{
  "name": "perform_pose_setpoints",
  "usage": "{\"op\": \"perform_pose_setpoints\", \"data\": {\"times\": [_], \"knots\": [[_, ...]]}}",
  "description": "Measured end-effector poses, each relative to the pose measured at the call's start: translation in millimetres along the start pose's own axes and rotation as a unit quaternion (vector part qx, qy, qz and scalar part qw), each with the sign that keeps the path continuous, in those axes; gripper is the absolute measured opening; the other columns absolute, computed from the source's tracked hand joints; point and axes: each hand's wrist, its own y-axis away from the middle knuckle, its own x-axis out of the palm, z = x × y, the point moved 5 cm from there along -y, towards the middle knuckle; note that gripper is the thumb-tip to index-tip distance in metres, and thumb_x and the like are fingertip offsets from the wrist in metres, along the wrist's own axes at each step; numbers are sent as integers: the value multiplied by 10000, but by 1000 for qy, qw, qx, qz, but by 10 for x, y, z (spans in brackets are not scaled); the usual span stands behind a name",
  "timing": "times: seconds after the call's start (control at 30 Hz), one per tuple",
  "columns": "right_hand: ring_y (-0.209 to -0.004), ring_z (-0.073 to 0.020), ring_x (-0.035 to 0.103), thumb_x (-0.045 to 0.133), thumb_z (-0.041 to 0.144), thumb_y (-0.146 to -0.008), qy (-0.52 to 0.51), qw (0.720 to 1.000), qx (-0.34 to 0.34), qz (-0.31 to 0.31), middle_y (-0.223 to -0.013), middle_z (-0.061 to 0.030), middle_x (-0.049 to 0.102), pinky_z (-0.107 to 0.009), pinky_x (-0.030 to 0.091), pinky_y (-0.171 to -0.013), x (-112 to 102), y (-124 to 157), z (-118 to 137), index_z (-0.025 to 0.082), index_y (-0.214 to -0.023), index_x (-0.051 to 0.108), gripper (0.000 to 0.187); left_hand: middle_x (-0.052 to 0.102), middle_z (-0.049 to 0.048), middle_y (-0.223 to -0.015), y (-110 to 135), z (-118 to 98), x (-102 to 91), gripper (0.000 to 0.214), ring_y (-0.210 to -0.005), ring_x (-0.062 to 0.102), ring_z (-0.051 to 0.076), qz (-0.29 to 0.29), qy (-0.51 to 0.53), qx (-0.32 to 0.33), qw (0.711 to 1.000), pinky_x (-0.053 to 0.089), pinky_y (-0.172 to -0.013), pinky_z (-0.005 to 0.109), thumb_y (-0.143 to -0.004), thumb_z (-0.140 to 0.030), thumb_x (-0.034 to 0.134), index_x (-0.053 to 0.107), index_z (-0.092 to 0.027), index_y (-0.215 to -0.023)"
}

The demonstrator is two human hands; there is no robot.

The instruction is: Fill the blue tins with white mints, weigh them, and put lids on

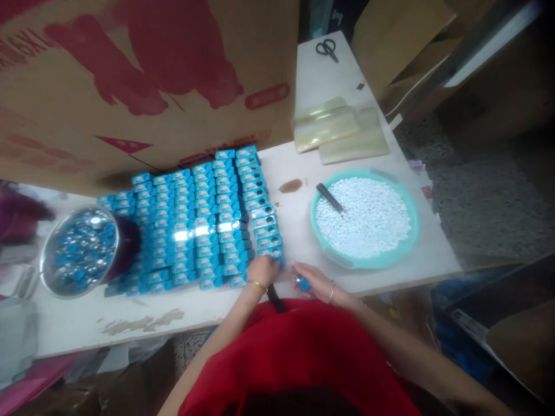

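Observation:
Several columns of small blue boxes [208, 222] stand in close rows on the white table, and those in the rightmost column show dark round openings. My left hand [263, 270] is at the near end of that column, its fingers closed over the nearest blue box; the fingertips are partly hidden. Just to its right, my right hand [315, 282] is closed around a small blue-and-silver piece [303, 283]. To the right of both hands sits a turquoise basin [364, 266] full of small white pellets, with a dark-handled utensil [330, 197] stuck in them.
A steel bowl [47, 271] of blue-and-silver pieces stands left of the boxes. Behind them rises a large printed carton [195, 75]. Clear plastic sheets [353, 134] and black scissors [327, 50] lie farther back. The table's near edge runs just in front of my body.

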Motion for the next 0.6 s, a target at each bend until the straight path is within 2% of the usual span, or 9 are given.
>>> {"op": "perform_pose_setpoints", "data": {"times": [0.23, 0.33, 0.47, 0.6], "knots": [[-326, -55, 405, 570, 601, -751, 91, 996, 3, 6, -478, 63, 512, -150, 202, -282, 80, -144, 15, 180, -847, 563, 431, 678, 100, -738, 0, 42, -22, 234, -773, 644, 241, -9, 22, -18, 1000, 418, -640, 292, -789, -350, 526, 662, -196, -677], [-298, -53, 373, 544, 593, -777, 108, 994, 15, 13, -439, 74, 494, -155, 184, -276, 86, -157, -6, 182, -858, 567, 420, 684, 118, -773, -15, 56, 21, 275, -798, 647, 262, -4, 10, -22, 1000, 427, -647, 306, -797, -397, 521, 671, -195, -688], [-290, -52, 357, 528, 632, -768, 103, 994, 27, 17, -425, 70, 487, -162, 183, -280, 65, -122, -12, 170, -834, 571, 469, 684, 166, -845, -109, 85, 63, 383, -825, 650, 289, 13, -21, -41, 999, 442, -657, 320, -784, -516, 533, 682, -170, -716], [-291, -55, 347, 510, 691, -740, 65, 997, 46, 23, -415, 65, 470, -170, 172, -280, 48, -115, -29, 164, -777, 564, 531, 675, 167, -855, -137, 112, 34, 367, -825, 647, 278, 15, -35, -48, 998, 441, -669, 309, -769, -513, 573, 676, -162, -749]]}}
